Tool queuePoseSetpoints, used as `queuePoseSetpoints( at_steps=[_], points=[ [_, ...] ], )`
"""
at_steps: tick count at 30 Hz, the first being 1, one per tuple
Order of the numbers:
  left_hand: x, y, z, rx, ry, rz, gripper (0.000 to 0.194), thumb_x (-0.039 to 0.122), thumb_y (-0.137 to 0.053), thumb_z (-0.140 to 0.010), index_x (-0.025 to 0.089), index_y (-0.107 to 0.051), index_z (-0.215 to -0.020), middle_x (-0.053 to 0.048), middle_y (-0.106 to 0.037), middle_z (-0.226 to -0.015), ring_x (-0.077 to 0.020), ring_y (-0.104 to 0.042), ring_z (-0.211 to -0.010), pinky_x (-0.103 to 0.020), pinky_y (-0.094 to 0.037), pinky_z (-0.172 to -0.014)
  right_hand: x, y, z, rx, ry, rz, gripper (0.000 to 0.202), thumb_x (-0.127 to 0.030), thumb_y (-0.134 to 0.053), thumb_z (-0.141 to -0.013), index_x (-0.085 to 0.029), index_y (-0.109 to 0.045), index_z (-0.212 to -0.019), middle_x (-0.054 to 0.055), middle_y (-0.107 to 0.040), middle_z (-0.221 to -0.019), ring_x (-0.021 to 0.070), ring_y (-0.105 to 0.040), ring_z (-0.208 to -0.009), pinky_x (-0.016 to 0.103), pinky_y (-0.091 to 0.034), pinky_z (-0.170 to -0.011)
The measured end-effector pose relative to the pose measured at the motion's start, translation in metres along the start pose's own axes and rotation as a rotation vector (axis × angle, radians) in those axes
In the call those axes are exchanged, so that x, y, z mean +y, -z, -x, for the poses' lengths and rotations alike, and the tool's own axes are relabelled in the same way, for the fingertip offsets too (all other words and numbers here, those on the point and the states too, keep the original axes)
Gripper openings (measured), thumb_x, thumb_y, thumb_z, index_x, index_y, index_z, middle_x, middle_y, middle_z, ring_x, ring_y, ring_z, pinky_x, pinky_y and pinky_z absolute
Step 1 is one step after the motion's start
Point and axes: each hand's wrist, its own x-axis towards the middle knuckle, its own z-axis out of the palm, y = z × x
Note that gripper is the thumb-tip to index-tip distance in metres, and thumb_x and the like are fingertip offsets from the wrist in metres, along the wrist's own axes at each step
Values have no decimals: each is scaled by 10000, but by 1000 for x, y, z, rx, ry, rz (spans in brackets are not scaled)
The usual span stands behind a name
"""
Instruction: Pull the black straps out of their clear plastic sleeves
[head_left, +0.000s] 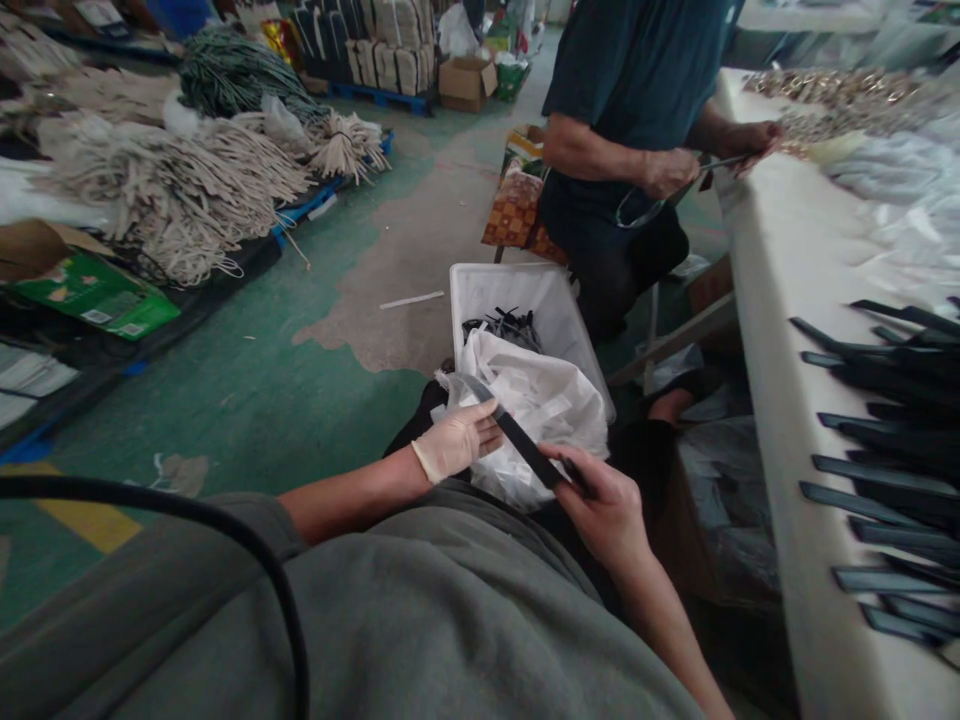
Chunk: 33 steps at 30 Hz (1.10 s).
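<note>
A black strap (529,447) runs slantwise between my hands above my lap. My left hand (459,440), in a pale glove, has its fingers pressed together at the strap's upper end. Bare and curled, my right hand (606,500) grips the strap's lower end, where a small dark piece also shows between the fingers. Just beyond my hands a white plastic bag (566,385) with pale scraps lies over the near part of a white bin (589,335). Dark pieces (514,328) lie inside the bin.
On the right, a long white table (772,350) bears many black straps (892,470) and metal parts (832,88). A co-worker (637,80) sits ahead, both hands on a thin strip. Bundles of pale cord (165,180) lie on pallets at left. A black cable (259,550) crosses the lower left.
</note>
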Motion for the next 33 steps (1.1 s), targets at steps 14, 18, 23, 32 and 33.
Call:
queuePoseSetpoints(
  at_steps=[14,18,23,32,33],
  points=[
    [-9,11,4,-327,198,-116,272,359,-604,-843,117,-712,-905,-148,-734,-950,-257,-697,-891,-368,-526,-814,1,-16,-33,9,210,-56,238,-150,-537,-870,-243,-720,-990,66,-753,-1067,224,-709,-987,312,-545,-831],
    [24,17,-26,-69,114,-59,438,519,-566,-877,112,-691,-977,-144,-736,-921,-234,-713,-785,-333,-546,-716,-12,23,-7,54,121,-140,112,-275,-627,-860,-273,-733,-893,55,-769,-923,249,-722,-883,356,-564,-814],
    [91,2,-52,59,-224,193,394,417,-469,-965,83,-657,-1056,-118,-704,-784,-183,-693,-707,-292,-564,-685,-9,74,44,-16,114,-319,77,-308,-687,-828,-312,-760,-801,65,-754,-792,253,-716,-726,333,-578,-652],
    [52,-21,-44,-254,-310,-426,325,368,-636,-887,138,-645,-1117,-66,-701,-790,-124,-637,-596,-196,-442,-501,11,51,23,96,-142,-684,274,-454,-691,-816,-185,-729,-789,99,-709,-849,164,-558,-594,285,-458,-530],
    [40,-20,-41,-316,-290,-536,379,414,-657,-867,130,-646,-1118,-75,-705,-785,-131,-639,-599,-199,-432,-505,15,49,12,144,-199,-728,297,-464,-696,-812,-172,-734,-845,77,-680,-789,115,-459,-502,256,-371,-451]
  ],
)
